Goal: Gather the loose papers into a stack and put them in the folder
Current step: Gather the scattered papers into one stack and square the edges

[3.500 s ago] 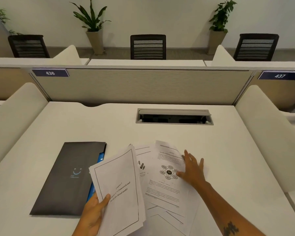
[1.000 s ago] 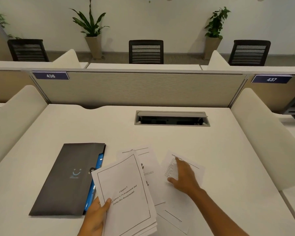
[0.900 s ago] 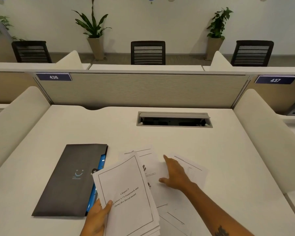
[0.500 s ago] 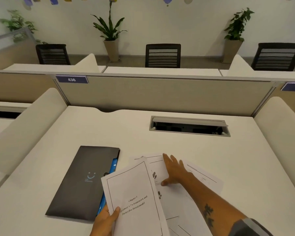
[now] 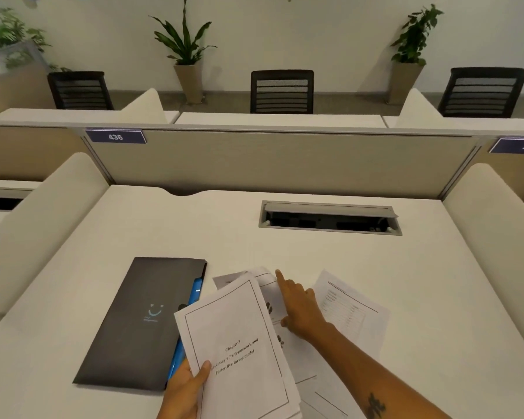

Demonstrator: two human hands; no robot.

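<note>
So this was mid-gather, not filing yet. The left hand (image 5: 183,394) was pinching a thin stack of white printed sheets (image 5: 239,352) at its lower left corner, thumb on top over the title page, the stack lifted and tilted over the white desk (image 5: 315,258). The right hand (image 5: 300,313) was reaching across with the index finger stretched out, resting on a loose white page with dark printed figures (image 5: 273,300) that lay partly under the held stack. Whether it was pressing or just touching, I couldn't tell; the other fingers were curled in, gripping nothing.

Another loose white sheet with a printed table (image 5: 351,309) was flat on the desk just to the right of that hand, and more paper showed under the forearm near the bottom edge. The dark grey flat folder with a small blue smiley logo (image 5: 142,322) was lying closed on the desk to the left, a blue edge peeking out of its right side.

My guess: next move was dragging that figure page in and slipping it into the stack, then the table sheet. The folder was yet to be opened.
</note>
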